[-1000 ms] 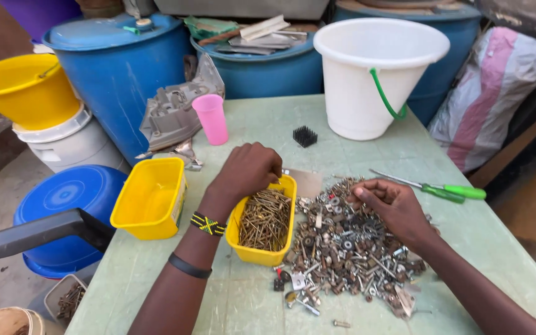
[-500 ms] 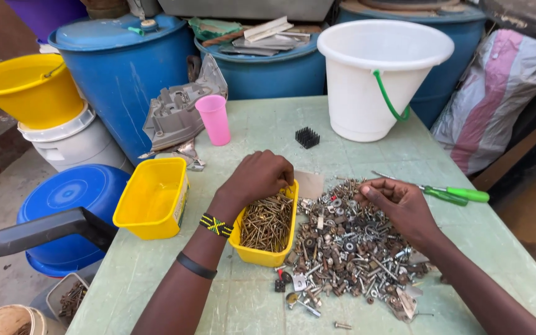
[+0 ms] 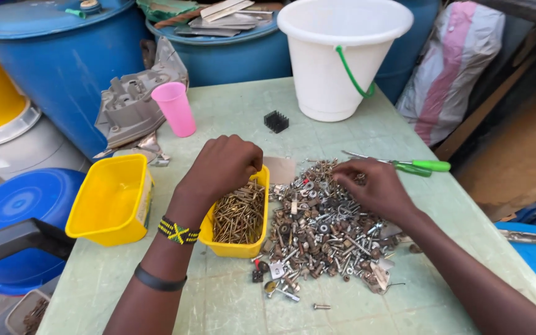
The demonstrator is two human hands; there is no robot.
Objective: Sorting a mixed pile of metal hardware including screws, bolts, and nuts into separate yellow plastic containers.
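The left hand (image 3: 226, 166) hovers over the far end of a yellow tub (image 3: 238, 249) that holds brass-coloured screws (image 3: 238, 216), fingers curled into a loose fist; whether anything is pinched inside cannot be told. Just right of the tub, a spread-out pile of mixed screws, nuts and washers (image 3: 324, 236) covers the middle of the pale green table (image 3: 218, 298). The right hand (image 3: 373, 189) rests on the far right part of that pile, fingers bent down with the tips pressed together among the pieces, though what they pinch is too small to make out. A second, empty yellow tub (image 3: 111, 198) sits at the table's left edge. Farther back stand a pink cup (image 3: 175, 108), a small black ribbed block (image 3: 275, 121) and a white bucket (image 3: 336, 62) with a green handle. Green-handled scissors (image 3: 414, 166) lie just beyond the right hand. Blue barrels (image 3: 57, 68) line the far side, off the table.
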